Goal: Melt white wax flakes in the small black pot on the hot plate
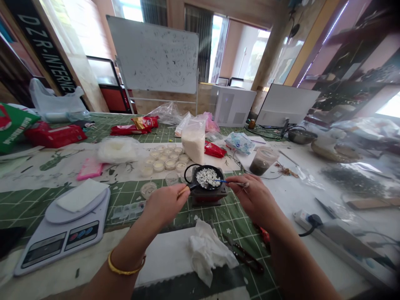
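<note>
My left hand (167,204) is closed round the wooden handle of a small black frying pan (194,183). The pan sits on a small dark red and black stove (204,198). White chunks (206,177) cover the pan's bottom. My right hand (250,196) pinches a thin stick with a blue tip (221,181), which reaches over the pan's right rim and touches the chunks. Several small clear cups with pale contents (170,163) stand behind the pan. A crumpled white tissue (204,254) lies in front of the stove.
A kitchen scale (75,225) bearing white paper stands at the left. Behind the pan is a bag of pale granules (193,141). A cup of dark material (262,161) stands at right, beyond a power strip (331,233). Dark-handled scissors (248,256) lie near the tissue.
</note>
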`<act>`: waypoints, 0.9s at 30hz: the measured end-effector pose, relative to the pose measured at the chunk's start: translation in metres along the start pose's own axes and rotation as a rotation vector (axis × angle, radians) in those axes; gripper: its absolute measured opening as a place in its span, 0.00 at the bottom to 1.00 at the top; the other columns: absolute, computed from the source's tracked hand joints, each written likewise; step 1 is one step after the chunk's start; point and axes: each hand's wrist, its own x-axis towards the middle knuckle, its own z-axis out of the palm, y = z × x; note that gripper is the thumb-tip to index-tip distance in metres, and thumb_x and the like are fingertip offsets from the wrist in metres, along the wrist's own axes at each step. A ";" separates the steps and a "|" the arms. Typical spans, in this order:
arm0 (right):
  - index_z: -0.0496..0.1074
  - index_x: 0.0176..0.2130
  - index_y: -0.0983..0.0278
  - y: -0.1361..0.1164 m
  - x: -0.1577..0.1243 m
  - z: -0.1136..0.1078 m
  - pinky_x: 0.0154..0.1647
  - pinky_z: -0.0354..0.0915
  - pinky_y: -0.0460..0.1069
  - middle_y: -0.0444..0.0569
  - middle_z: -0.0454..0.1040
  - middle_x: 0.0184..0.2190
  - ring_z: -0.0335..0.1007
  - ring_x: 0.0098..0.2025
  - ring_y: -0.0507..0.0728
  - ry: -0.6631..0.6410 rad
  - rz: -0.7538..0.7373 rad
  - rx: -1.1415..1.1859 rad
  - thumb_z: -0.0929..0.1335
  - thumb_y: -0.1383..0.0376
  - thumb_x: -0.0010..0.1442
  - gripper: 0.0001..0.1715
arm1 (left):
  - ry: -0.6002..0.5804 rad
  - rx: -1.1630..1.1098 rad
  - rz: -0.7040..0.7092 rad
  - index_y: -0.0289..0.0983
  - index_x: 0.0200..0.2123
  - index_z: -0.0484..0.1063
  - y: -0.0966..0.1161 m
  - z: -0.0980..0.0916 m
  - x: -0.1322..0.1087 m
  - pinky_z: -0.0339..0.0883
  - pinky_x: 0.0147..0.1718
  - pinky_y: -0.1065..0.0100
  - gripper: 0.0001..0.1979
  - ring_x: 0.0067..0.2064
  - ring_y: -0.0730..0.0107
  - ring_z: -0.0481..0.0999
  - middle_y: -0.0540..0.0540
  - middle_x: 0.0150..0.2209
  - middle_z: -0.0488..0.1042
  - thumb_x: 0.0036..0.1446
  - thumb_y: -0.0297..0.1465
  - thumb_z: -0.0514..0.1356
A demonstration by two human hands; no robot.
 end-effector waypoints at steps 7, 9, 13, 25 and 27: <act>0.72 0.41 0.62 0.007 0.003 0.004 0.49 0.56 0.56 0.47 0.77 0.34 0.70 0.39 0.56 0.063 0.052 -0.037 0.59 0.63 0.62 0.14 | -0.004 0.009 -0.007 0.45 0.43 0.71 0.001 -0.001 -0.001 0.56 0.30 0.69 0.19 0.38 0.62 0.74 0.47 0.36 0.77 0.60 0.43 0.45; 0.72 0.40 0.61 0.007 0.003 0.004 0.49 0.56 0.56 0.47 0.78 0.33 0.70 0.39 0.56 0.046 0.051 -0.047 0.59 0.63 0.62 0.14 | 0.003 0.008 -0.007 0.45 0.43 0.71 0.001 0.000 -0.001 0.56 0.30 0.69 0.19 0.39 0.62 0.74 0.47 0.36 0.77 0.60 0.43 0.45; 0.72 0.41 0.61 0.008 0.002 0.004 0.48 0.57 0.56 0.47 0.78 0.34 0.70 0.39 0.57 0.034 0.059 -0.036 0.59 0.63 0.62 0.14 | 0.002 0.011 -0.002 0.45 0.44 0.71 0.001 0.000 0.000 0.56 0.30 0.70 0.19 0.38 0.62 0.74 0.47 0.36 0.77 0.60 0.42 0.45; 0.72 0.39 0.61 0.011 0.001 -0.001 0.48 0.56 0.55 0.46 0.78 0.33 0.71 0.38 0.56 0.021 0.055 -0.052 0.59 0.62 0.62 0.14 | 0.034 0.026 0.038 0.44 0.41 0.71 -0.001 0.001 -0.001 0.53 0.27 0.70 0.18 0.36 0.63 0.74 0.48 0.34 0.77 0.60 0.42 0.44; 0.71 0.40 0.60 0.010 0.001 -0.002 0.47 0.57 0.54 0.46 0.78 0.34 0.71 0.39 0.56 0.044 0.050 -0.047 0.59 0.62 0.62 0.14 | 0.032 0.024 0.043 0.44 0.40 0.71 -0.001 0.001 0.000 0.53 0.27 0.70 0.18 0.35 0.64 0.74 0.48 0.33 0.77 0.61 0.42 0.44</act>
